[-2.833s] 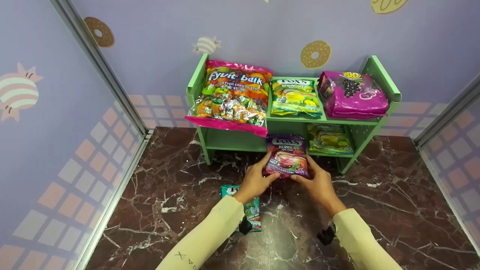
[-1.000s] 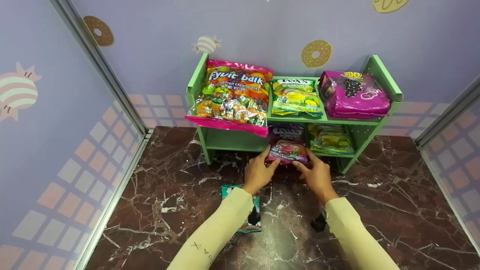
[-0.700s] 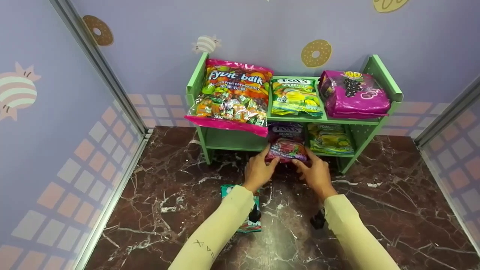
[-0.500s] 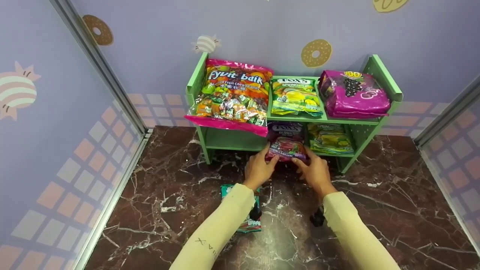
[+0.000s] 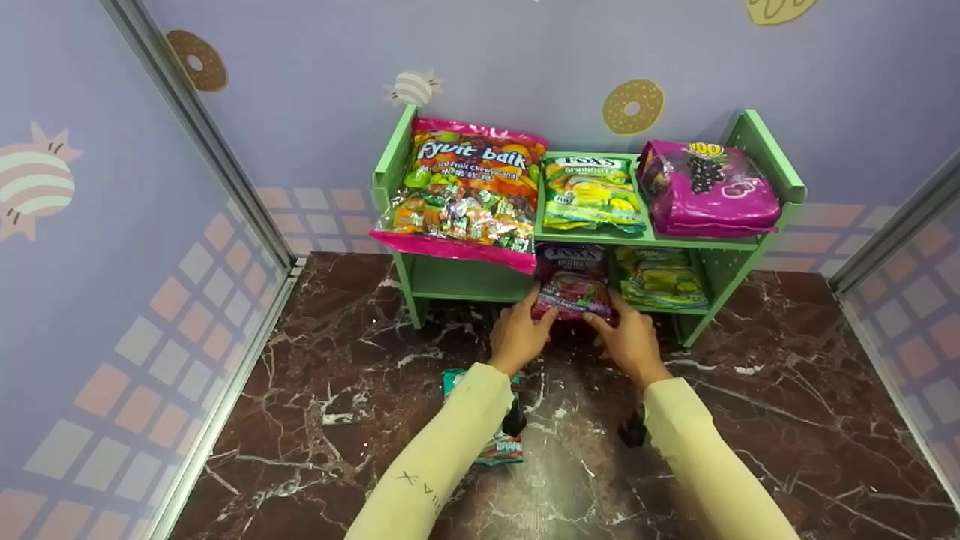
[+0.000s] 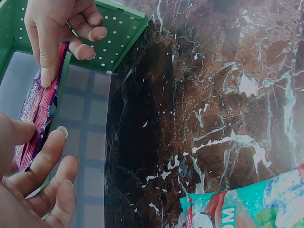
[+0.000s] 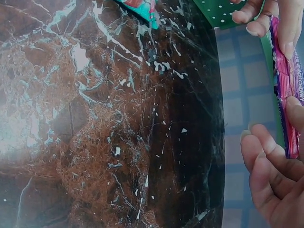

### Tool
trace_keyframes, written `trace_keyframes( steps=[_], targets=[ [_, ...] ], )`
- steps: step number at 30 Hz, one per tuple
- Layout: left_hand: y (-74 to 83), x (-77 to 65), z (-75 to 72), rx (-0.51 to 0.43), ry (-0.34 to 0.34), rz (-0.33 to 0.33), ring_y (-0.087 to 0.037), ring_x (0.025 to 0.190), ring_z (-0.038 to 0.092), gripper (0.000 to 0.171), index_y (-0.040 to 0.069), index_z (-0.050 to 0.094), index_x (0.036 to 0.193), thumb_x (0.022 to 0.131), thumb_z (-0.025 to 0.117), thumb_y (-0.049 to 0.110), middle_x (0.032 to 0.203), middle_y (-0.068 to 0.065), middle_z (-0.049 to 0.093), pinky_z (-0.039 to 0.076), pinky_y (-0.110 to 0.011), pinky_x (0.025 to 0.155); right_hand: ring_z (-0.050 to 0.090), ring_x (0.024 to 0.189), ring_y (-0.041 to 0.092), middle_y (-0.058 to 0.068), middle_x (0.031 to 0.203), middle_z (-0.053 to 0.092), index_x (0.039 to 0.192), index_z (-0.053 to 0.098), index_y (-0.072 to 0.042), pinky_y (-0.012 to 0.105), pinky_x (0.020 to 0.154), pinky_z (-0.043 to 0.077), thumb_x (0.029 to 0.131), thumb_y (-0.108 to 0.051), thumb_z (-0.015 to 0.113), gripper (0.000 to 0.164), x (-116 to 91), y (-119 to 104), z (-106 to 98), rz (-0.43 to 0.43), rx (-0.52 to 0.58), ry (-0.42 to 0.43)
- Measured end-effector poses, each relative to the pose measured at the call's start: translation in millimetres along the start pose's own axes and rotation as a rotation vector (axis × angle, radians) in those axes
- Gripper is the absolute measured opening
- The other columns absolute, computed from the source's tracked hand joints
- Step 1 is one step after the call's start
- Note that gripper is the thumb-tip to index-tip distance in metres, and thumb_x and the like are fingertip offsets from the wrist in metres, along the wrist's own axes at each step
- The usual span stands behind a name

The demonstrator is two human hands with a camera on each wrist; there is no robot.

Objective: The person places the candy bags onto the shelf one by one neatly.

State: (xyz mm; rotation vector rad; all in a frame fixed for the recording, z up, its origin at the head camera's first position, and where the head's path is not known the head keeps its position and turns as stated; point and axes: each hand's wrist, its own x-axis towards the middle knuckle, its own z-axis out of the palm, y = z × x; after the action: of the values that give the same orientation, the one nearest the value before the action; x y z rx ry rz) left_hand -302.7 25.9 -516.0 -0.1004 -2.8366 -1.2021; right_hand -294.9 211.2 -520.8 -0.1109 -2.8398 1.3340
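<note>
A purple bag of Fox's berries candy (image 5: pixel 574 285) sits in the middle of the lower level of a green shelf (image 5: pixel 465 277), its front end at the shelf's edge. My left hand (image 5: pixel 521 334) grips its left front corner, thumb on top. The right front corner is pinched by my right hand (image 5: pixel 628 343) in the same manner. In the left wrist view the crimped edge of the candy bag (image 6: pixel 42 107) shows between the thumbs and fingers. Directly right of it lies a yellow-green candy bag (image 5: pixel 661 277). Its far end is in the shade of the upper level.
On the upper level are a large Fruit Baik bag (image 5: pixel 472 187), a yellow-green Fox's bag (image 5: pixel 591 193) and a purple grape-picture pack (image 5: pixel 712 191). A teal candy bag (image 5: pixel 501 450) lies on the dark marbled surface (image 5: pixel 337 450), partly under the left forearm. Patterned panels (image 5: pixel 90 300) stand around.
Both hands have pushed the purple candy bag forward, from in front of the shelf onto the lower level. In the last second it moved only slightly deeper. The other bags stayed put.
</note>
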Motion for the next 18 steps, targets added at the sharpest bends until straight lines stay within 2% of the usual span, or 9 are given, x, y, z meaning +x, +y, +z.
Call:
trace_keyframes(
  steps=[6,12,18],
  targets=[
    [0.2,2.1,-0.1,-0.017,0.006,0.007,-0.006,0.054,0.063,0.057,0.024,0.043,0.147,0.095,0.057,0.043,0.062,0.006,0.069,0.052,-0.039,0.069,0.065,0.053,0.019,0.017,0.076,0.072,0.153,0.030,-0.021,0.031,0.048,0.053,0.093,-0.043,0.060,0.071,1.9,-0.6,0.0,0.002,-0.008,-0.005],
    [-0.2,5.0,1.3,-0.031,-0.001,0.015,-0.004,0.054,0.063,0.057,0.023,0.042,0.147,0.096,0.057,0.042,0.066,0.006,0.071,0.053,-0.038,0.069,0.068,0.057,0.029,0.021,0.080,0.072,0.152,0.032,-0.022,0.031,0.047,0.052,0.093,-0.043,0.060,0.069,3.9,-1.0,-0.2,-0.003,-0.019,0.007],
    [0.1,6.6,1.9,-0.017,-0.005,0.014,-0.005,0.055,0.062,0.057,0.022,0.042,0.148,0.096,0.056,0.043,0.069,0.005,0.071,0.051,-0.035,0.065,0.067,0.056,0.030,0.022,0.083,0.072,0.152,0.032,-0.023,0.032,0.046,0.052,0.094,-0.042,0.060,0.068,4.5,-2.4,0.0,-0.009,-0.018,0.020]
  ],
)
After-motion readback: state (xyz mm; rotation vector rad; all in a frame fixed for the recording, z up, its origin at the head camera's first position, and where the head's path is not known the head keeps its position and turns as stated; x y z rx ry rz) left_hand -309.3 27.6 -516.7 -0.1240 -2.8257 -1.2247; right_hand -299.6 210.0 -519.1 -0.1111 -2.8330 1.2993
